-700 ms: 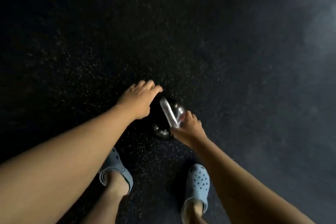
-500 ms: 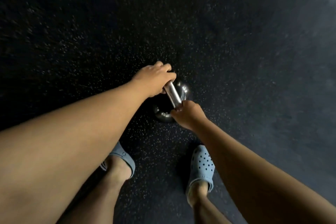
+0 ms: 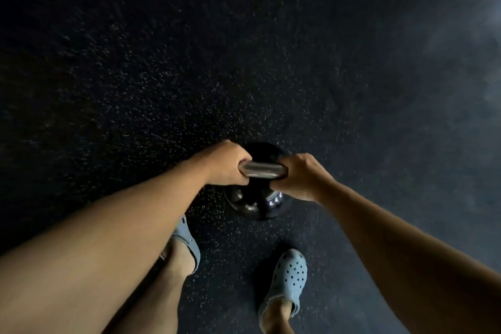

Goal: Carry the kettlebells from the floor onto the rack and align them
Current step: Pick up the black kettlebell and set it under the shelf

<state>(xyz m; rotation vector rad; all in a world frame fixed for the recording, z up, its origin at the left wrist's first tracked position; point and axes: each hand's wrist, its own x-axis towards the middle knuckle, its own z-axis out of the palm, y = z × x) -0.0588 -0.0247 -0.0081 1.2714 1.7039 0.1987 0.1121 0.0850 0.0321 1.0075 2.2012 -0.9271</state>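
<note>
A black kettlebell (image 3: 254, 205) with a shiny metal handle (image 3: 262, 170) is at the centre of the head view, over the dark speckled floor. My left hand (image 3: 225, 164) is closed around the left end of the handle. Gripping the right end is my right hand (image 3: 302, 177). The handle lies level between my two fists. I cannot tell whether the bell touches the floor. No rack is in view.
My two feet in light blue clogs, the left foot (image 3: 187, 244) and the right foot (image 3: 286, 279), stand just behind the bell. Dark rubber flooring (image 3: 244, 62) stretches ahead and to both sides, with a paler patch at the far right.
My left hand has closed on the handle and my right hand has shifted to its other end. The handle has turned from pointing away from me to lying crosswise.
</note>
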